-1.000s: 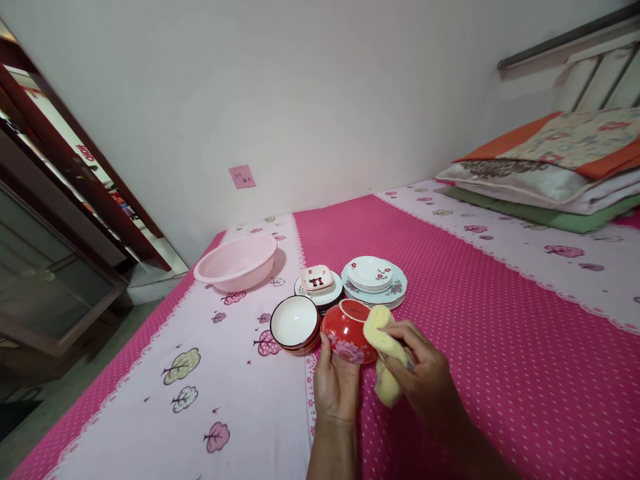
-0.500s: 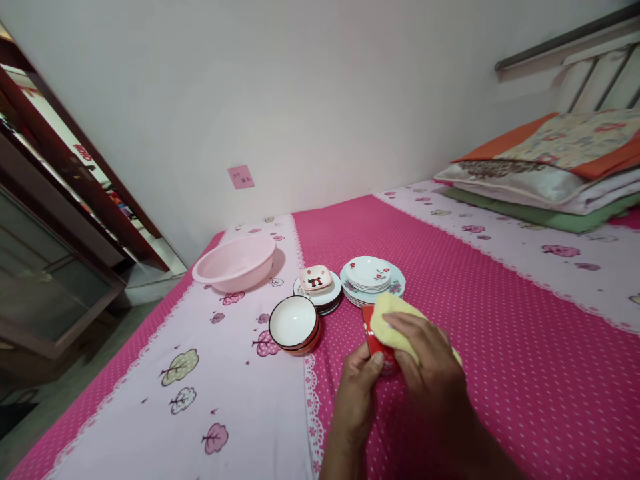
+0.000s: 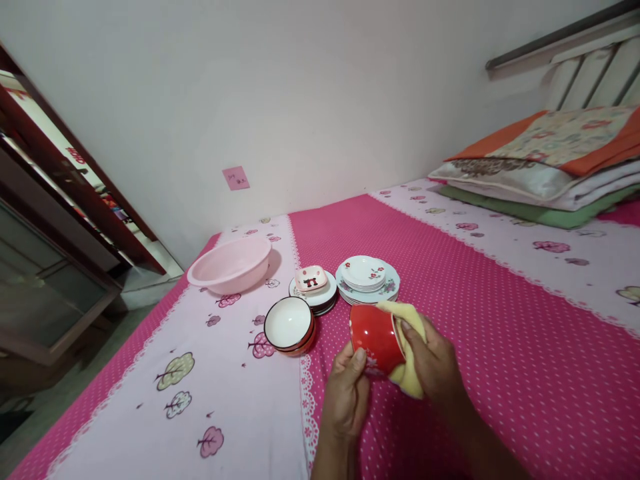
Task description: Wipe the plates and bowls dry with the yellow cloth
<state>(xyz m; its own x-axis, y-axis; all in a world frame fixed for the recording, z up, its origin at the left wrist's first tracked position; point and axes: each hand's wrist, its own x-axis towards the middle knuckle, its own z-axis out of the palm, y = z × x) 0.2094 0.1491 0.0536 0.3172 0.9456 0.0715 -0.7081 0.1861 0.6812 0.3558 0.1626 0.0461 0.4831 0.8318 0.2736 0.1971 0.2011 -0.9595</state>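
Note:
A red bowl [image 3: 376, 337] with a pale floral print is tilted on its side above the pink bedspread. My left hand [image 3: 349, 387] grips it at the base end, thumb on the outer wall. At the rim on the right, my right hand [image 3: 431, 353] is closed on a yellow cloth [image 3: 411, 377], pressing it over the edge and into the mouth. The bowl's inside is hidden by cloth and fingers. Just beyond stand stacked floral plates [image 3: 363, 273], and to the left stacked white bowls [image 3: 289, 325] with dark rims.
A small square dish [image 3: 311, 280] sits on dark-edged plates [image 3: 327, 297]. Farther left is a pink plastic basin [image 3: 233, 267]. Folded bedding and a pillow [image 3: 525, 177] lie at the back right. A wall [image 3: 320, 100] bounds the bed behind.
The bowl has turned so its red outer side faces me. My right hand with the cloth has moved from over the bowl to its right-hand rim.

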